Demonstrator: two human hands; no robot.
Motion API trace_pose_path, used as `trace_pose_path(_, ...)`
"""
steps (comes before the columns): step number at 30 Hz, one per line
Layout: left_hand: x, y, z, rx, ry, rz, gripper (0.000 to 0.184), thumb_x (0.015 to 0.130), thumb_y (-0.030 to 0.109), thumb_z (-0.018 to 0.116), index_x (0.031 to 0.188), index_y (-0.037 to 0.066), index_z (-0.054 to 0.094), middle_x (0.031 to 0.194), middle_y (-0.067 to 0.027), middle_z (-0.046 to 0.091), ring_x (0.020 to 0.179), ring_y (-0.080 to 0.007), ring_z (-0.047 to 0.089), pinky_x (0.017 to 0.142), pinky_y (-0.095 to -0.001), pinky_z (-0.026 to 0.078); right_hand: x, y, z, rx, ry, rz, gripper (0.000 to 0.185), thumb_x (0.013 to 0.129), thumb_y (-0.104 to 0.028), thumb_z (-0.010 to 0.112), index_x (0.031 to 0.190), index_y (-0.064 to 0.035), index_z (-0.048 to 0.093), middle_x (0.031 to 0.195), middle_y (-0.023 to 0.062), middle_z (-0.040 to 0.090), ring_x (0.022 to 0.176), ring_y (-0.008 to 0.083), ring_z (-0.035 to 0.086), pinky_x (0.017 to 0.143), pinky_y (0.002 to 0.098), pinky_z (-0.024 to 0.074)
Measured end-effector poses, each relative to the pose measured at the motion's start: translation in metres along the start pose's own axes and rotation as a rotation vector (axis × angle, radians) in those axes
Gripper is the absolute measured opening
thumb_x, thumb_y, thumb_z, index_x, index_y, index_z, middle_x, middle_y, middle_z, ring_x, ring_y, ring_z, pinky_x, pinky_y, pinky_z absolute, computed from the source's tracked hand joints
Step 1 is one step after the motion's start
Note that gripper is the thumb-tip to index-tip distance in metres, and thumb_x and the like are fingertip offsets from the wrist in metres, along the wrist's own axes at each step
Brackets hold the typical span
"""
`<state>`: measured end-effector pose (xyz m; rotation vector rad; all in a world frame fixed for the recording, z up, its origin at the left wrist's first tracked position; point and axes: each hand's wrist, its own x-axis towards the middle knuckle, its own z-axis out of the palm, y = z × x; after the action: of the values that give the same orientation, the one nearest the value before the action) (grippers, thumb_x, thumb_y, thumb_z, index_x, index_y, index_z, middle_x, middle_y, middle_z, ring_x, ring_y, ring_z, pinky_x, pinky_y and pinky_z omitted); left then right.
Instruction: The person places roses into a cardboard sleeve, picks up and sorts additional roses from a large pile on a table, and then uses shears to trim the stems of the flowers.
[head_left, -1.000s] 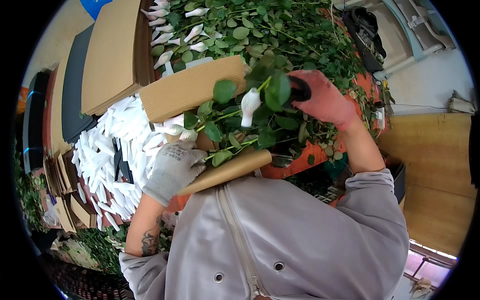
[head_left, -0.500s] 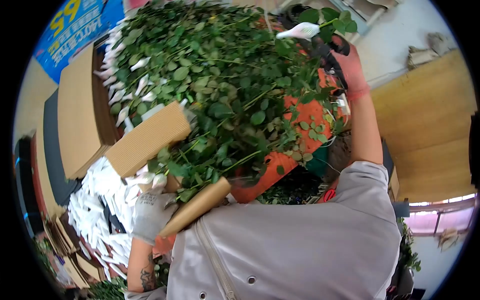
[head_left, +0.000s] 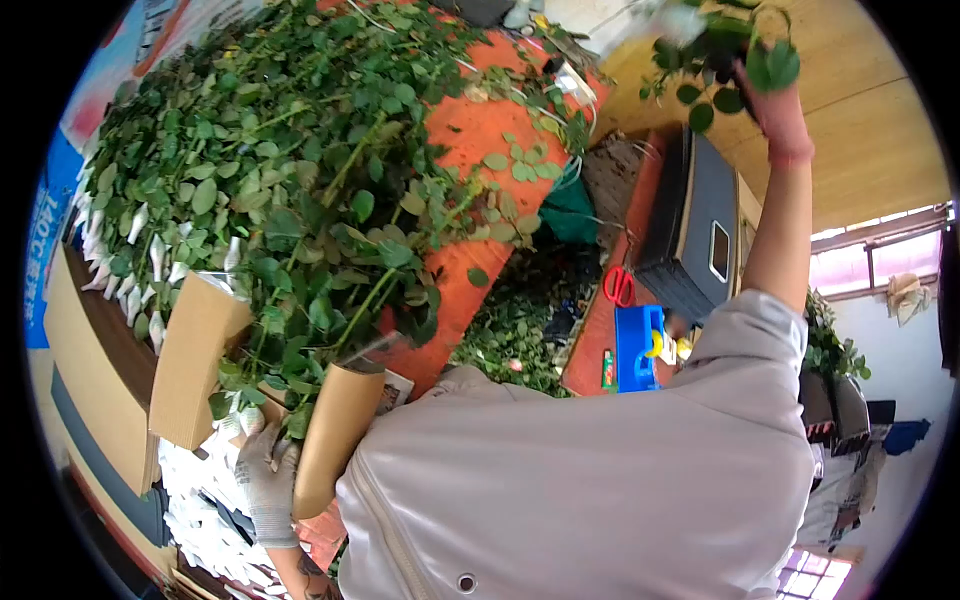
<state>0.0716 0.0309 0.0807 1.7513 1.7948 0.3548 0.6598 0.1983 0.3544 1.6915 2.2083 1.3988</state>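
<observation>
My right hand point(head_left: 775, 105), in a reddish glove, is raised at the upper right, closed round a leafy rose stem point(head_left: 715, 60) whose white-sleeved bud is blurred. At the lower left, my left hand point(head_left: 268, 480), in a grey glove, lies by white-netted buds point(head_left: 242, 420) between a corrugated cardboard piece point(head_left: 200, 360) and a brown paper wrap point(head_left: 338, 435). Its fingers are partly hidden by the buds and wrap. Leafy stems point(head_left: 370, 300) lie from the wrap up onto the orange-red table point(head_left: 460, 135).
White foam sleeves point(head_left: 195, 500) are heaped at the lower left beside cardboard stacks point(head_left: 95, 375). A side table holds red-handled scissors point(head_left: 618, 286), a blue holder point(head_left: 634, 348) and a dark stack point(head_left: 690, 225) with a phone point(head_left: 719, 250) on it. Cut foliage lies below.
The view has swung right. My right hand has carried the sleeved rose stem from above the bundle out to the right. My left hand stays at the wrap.
</observation>
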Motion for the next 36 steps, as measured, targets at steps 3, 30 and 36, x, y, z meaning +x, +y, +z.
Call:
trace_pose_path(3,-0.001,-0.005,-0.001,-0.032,-0.034,-0.044,0.040,0.074,0.010,0.064,0.111,-0.003,0.058,0.113,-0.0215,0.057,0.111,-0.0337,0.051,0.094,-0.0381,0.040,-0.047,-0.060,-0.021,0.512,-0.017,-0.255,0.032,0.069,-0.011,0.063,0.100,-0.0067,0.062,0.109,0.0122,0.058,0.097,0.0258,0.056,0.078,0.0333,0.0482)
trace_pose_path(30,-0.040,-0.018,-0.029,-0.209,0.054,-0.120,0.033,0.073,0.020,0.067,0.102,0.005,0.064,0.092,-0.0140,0.064,0.085,-0.0296,0.060,0.074,-0.0366,0.047,0.067,-0.420,-0.102,1.314,-0.311,-1.226,0.034,0.075,-0.023,0.060,0.107,-0.0104,0.057,0.094,0.0078,0.062,0.094,0.0230,0.058,0.082,0.0351,0.0449)
trace_pose_path(36,-0.041,-0.040,-0.006,-0.283,0.161,-0.022,0.023,0.073,0.012,0.067,0.094,0.003,0.064,0.086,-0.0142,0.064,0.080,-0.0302,0.061,0.072,-0.0362,0.047,0.038,-0.513,-0.101,0.937,-0.420,-1.500,0.036,0.076,-0.030,0.059,0.105,-0.0089,0.054,0.091,0.0074,0.060,0.085,0.0245,0.058,0.076,0.0381,0.0447)
